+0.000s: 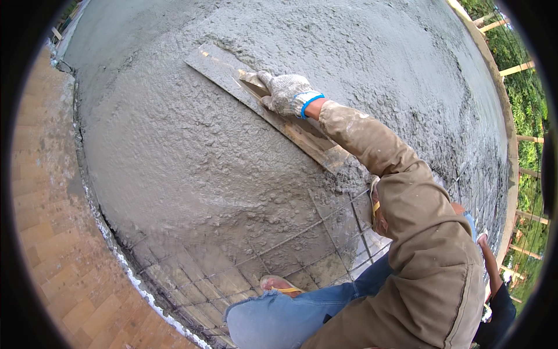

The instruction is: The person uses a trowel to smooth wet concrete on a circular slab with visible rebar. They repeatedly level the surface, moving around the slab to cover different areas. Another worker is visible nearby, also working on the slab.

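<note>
In a grey knitted glove with a blue cuff, my right hand (289, 95) is closed around the handle of a long wooden float (228, 74). The float lies flat or nearly so on rough wet concrete (192, 151), slanting from upper left to lower right, with grey smears on its board. My right arm reaches out in a brown sleeve (378, 139) marked with pale splashes. My left hand does not show.
Bare steel mesh (290, 244) lies near my sandalled feet (282, 285) and blue jeans (290, 320). An orange-brown tiled floor (58, 250) borders the concrete at left. A curved edge board (507, 110) runs along the right. Another person's arm (491, 264) shows at lower right.
</note>
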`<state>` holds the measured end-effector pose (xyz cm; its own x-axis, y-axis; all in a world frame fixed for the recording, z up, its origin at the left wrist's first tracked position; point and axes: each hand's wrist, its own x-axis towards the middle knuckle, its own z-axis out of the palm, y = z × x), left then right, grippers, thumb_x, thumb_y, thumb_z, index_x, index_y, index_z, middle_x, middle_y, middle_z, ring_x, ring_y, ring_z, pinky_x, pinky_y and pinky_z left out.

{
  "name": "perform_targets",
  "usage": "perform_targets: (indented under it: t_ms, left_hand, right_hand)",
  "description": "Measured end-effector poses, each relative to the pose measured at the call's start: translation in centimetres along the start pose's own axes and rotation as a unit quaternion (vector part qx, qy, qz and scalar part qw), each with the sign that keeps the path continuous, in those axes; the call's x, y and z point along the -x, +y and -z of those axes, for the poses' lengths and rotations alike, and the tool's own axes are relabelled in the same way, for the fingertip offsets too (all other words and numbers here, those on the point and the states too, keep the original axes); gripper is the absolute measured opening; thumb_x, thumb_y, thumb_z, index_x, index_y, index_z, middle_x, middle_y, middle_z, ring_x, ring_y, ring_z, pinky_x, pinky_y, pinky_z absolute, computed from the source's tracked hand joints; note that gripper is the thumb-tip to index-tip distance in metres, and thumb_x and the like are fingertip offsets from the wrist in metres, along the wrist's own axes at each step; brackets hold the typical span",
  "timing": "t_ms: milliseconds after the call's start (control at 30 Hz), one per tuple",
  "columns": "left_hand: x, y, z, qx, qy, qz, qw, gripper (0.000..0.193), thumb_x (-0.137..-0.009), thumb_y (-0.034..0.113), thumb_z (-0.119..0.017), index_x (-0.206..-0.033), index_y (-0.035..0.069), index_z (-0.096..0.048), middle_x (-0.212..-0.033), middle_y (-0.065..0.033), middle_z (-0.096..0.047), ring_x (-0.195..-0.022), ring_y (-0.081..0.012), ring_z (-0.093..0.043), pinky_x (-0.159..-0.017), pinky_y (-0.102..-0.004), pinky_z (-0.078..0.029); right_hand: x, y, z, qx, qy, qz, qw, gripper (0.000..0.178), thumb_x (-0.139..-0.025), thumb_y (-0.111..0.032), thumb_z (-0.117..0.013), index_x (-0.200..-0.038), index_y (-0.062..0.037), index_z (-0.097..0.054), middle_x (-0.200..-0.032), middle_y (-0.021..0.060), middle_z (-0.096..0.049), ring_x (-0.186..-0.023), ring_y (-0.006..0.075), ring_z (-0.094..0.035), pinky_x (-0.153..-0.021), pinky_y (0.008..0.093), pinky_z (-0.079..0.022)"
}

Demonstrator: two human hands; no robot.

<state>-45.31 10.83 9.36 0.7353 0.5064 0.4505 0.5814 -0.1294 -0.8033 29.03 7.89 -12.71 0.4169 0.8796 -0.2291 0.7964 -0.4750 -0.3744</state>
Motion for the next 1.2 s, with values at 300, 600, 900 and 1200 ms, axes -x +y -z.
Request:
perform_targets:
  t_ms: [300, 600, 900, 1200]
  left_hand:
    - [-4.0, 4.1, -1.7, 0.021, -0.130, 0.029, 0.991, 0.068, -0.098, 0.055, -0.064, -0.146, 0.008, -0.053, -0.155, -0.0288, -0.045, -0.143, -0.0521, -0.042, -0.114, -0.0721, -0.034]
    - [-5.4, 4.9, -3.2, 0.051, -0.002, 0.004, 0.999, 0.056, -0.100, 0.051, -0.065, -0.135, 0.008, -0.064, -0.144, -0.0225, -0.058, -0.133, -0.0472, -0.055, -0.110, -0.0684, -0.043]
    - [-2.9, -2.2, 0.3, -0.257, -0.430, 0.142, 0.854, 0.069, -0.103, 0.059, -0.055, -0.157, 0.017, -0.044, -0.165, -0.0114, -0.038, -0.151, -0.0345, -0.037, -0.120, -0.0546, -0.036]
    - [-1.7, -7.0, 1.7, -0.413, -0.484, 0.207, 0.743, 0.070, -0.107, 0.065, -0.040, -0.164, 0.024, -0.034, -0.168, -0.0138, -0.035, -0.153, -0.0332, -0.038, -0.120, -0.0536, -0.037]
  right_hand:
    - [-2.5, -0.9, 0.8, 0.027, 0.090, 0.058, 0.994, 0.055, -0.095, -0.033, -0.066, -0.143, -0.0100, -0.053, -0.102, 0.0191, -0.075, -0.093, 0.0392, -0.074, -0.074, 0.0512, -0.059]
    - [-2.6, 16.0, 5.0, 0.079, 0.075, -0.163, 0.981, 0.068, -0.092, -0.035, -0.066, -0.153, -0.0125, -0.047, -0.123, 0.0240, -0.072, -0.113, 0.0407, -0.070, -0.094, 0.0495, -0.054]
    - [4.6, 36.3, 11.9, 0.139, 0.043, -0.354, 0.924, 0.082, -0.092, -0.042, -0.063, -0.162, -0.0121, -0.036, -0.140, 0.0251, -0.064, -0.129, 0.0398, -0.063, -0.107, 0.0489, -0.049]
    - [2.4, 40.7, 9.7, 0.101, 0.163, -0.306, 0.933, 0.081, -0.096, -0.057, -0.062, -0.158, -0.0079, -0.043, -0.142, 0.0265, -0.062, -0.132, 0.0428, -0.059, -0.110, 0.0494, -0.047]
